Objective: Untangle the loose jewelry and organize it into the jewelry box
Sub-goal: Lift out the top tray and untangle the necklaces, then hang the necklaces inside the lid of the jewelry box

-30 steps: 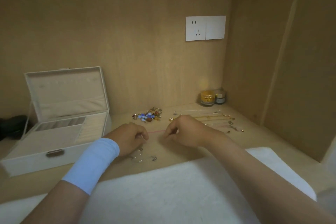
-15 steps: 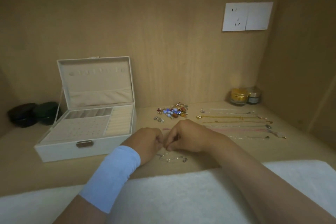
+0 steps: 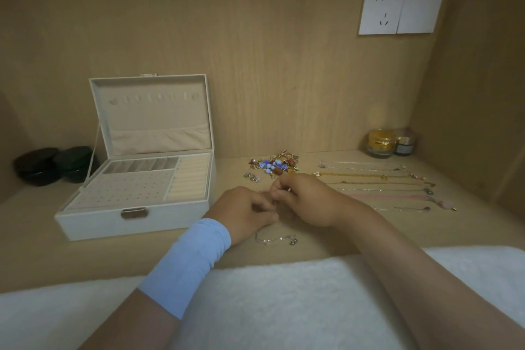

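The wooden desk [image 3: 34, 236] is boxed in by a back wall and a right side wall that meet in the far right corner, and a white cloth [image 3: 270, 307] covers its near edge, cut off by the frame below. The open jewelry box [image 3: 136, 219] fills the left middle with its lid upright. Bare wood lies in front of the box and between it and the hands. The left hand [image 3: 247, 212], with a pale blue wristband [image 3: 187, 261], and the right hand [image 3: 308, 202] meet at the centre. Both have curled fingers pinching a thin strand [image 3: 275, 203] too fine to identify. Straightened chains [image 3: 369, 176] lie in rows to the right, partly hidden behind the right hand. A tangled bead pile [image 3: 274, 165] sits just beyond the hands, and a silver chain [image 3: 274, 239] lies loose just nearer than them. Two jars [image 3: 380, 142] occupy the corner and two dark pots [image 3: 54, 165] stand behind the box.
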### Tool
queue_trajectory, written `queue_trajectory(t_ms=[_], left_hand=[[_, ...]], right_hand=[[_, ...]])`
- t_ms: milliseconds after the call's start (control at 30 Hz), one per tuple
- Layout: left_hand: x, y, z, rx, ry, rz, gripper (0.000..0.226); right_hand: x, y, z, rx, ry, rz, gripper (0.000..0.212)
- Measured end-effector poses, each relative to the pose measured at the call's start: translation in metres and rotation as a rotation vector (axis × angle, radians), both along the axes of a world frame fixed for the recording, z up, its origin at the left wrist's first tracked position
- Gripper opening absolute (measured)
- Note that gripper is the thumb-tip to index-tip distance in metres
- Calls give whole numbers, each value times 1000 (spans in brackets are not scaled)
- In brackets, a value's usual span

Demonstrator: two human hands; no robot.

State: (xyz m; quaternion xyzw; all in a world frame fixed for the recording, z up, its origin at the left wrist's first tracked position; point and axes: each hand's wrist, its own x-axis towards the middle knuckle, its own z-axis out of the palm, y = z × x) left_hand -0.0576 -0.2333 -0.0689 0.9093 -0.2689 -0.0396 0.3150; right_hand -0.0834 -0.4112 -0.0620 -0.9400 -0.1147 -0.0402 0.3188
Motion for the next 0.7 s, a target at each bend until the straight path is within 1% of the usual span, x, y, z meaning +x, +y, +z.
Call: queue_trajectory(t_ms=[33, 100, 233, 333, 400, 500, 600, 700], left_hand=[[0, -2, 0, -70, 26, 9, 5], [-1, -4, 1, -199, 124, 29, 16], [-3, -9, 9, -393, 350, 46, 19], [-5, -6, 19, -574, 583, 29, 13], [-5, 3, 24, -696, 662, -32, 17], [-1, 21, 30, -799, 670, -80, 26], [5, 41, 40, -875, 675, -102, 29], [12, 60, 56, -964, 699, -50, 29]], right_hand=[[0, 1, 1, 80, 2, -13, 19], [0, 4, 3, 250, -1, -35, 22], [-3, 8, 8, 673, 53, -99, 17], [-3, 9, 12, 847, 68, -96, 13], [-3, 6, 14, 949, 68, -111, 10], [-3, 0, 20, 1010, 38, -161, 15], [-1, -2, 24, 989, 23, -204, 18], [6, -3, 30, 929, 12, -215, 18]])
